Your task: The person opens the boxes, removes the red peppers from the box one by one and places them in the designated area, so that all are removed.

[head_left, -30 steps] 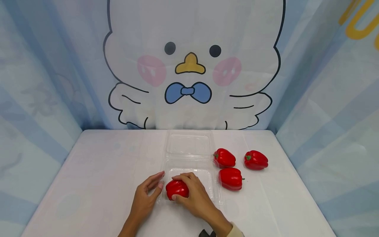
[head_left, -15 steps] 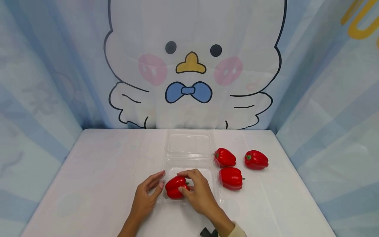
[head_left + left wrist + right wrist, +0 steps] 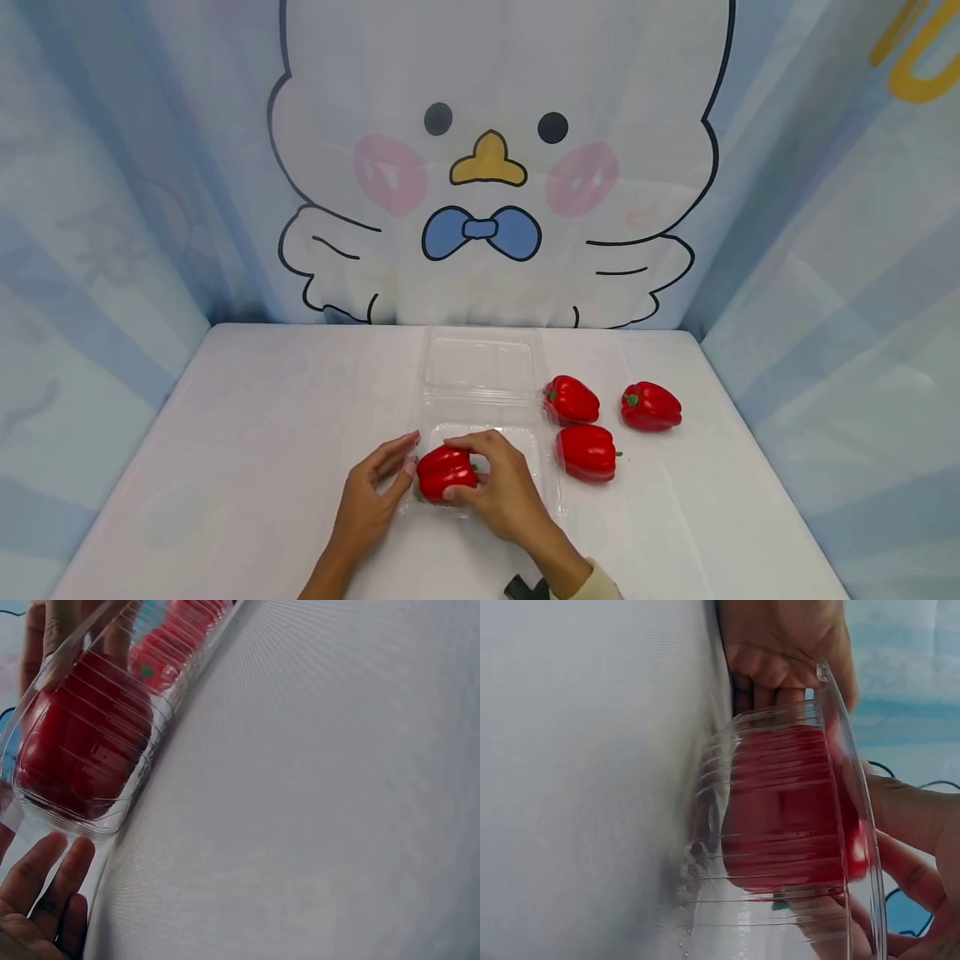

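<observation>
In the head view a red bell pepper (image 3: 442,473) lies on its side in the left part of a clear plastic clamshell container (image 3: 545,479), its green stem toward the right. My right hand (image 3: 506,492) grips this pepper from the right, thumb in front and fingers behind. My left hand (image 3: 367,496) holds the container's left edge, the thumb at the rim and fingers against the outer wall. Through the ribbed wall the pepper (image 3: 82,742) shows in the left wrist view. The right wrist view shows the pepper (image 3: 780,810) low inside the container.
The container's lid (image 3: 483,362) lies open toward the back. Right of the container are three more red bell peppers: a rear one (image 3: 572,401), a front one (image 3: 587,453) and a far-right one (image 3: 651,407). A black object (image 3: 525,588) sits by the right sleeve.
Within my right hand's grip the pepper has turned, so its stem now shows on the right. My right fingers have shifted a little on it. The left hand stays in place.
</observation>
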The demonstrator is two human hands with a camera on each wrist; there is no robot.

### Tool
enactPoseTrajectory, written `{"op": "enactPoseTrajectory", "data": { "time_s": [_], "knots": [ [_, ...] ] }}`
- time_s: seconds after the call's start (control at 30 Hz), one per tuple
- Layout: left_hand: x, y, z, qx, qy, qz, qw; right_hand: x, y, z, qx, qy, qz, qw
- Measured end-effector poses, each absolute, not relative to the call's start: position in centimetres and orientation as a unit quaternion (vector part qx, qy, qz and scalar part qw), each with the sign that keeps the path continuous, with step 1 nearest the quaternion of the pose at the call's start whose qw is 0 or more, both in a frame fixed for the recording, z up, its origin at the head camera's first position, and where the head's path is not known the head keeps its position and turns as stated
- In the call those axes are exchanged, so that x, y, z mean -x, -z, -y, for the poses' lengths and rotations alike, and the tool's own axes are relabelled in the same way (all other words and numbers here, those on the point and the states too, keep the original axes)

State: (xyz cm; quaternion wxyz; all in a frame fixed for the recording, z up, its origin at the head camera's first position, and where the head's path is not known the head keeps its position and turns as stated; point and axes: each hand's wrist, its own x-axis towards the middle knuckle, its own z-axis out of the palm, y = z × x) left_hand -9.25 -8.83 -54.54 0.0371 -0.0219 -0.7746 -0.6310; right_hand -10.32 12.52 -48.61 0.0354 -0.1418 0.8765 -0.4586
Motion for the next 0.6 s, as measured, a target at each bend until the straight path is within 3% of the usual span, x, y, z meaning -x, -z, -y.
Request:
{"op": "enactPoseTrajectory", "data": {
  "time_s": [0.6],
  "knots": [
    [9.5, 54.5, 8.7, 0.009, 0.623, 0.782, 0.031, 10.6, 45.9, -14.9, 0.073, 0.49, -0.869, 0.006]
  ]
}}
